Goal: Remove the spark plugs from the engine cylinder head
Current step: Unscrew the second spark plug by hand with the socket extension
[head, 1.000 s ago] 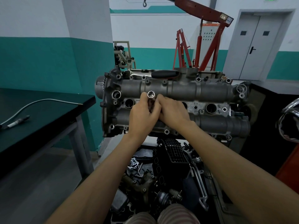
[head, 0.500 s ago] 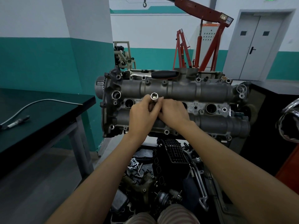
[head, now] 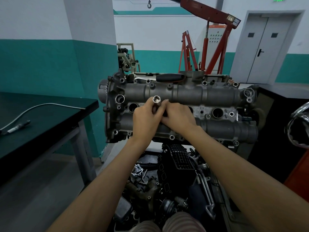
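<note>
Two bare hands are meeting over the middle of the grey cast-aluminium cylinder head [head: 192,96], rough and dull, with round plug wells along its centre. Left hand [head: 147,122] is curling its fingers round a shiny steel tubular socket [head: 156,100], open end tilted upward, just above the second well. Right hand [head: 179,118] is lying against it, fingers bent; what they grip is hidden. No spark plug is showing; both hands are covering that well.
</note>
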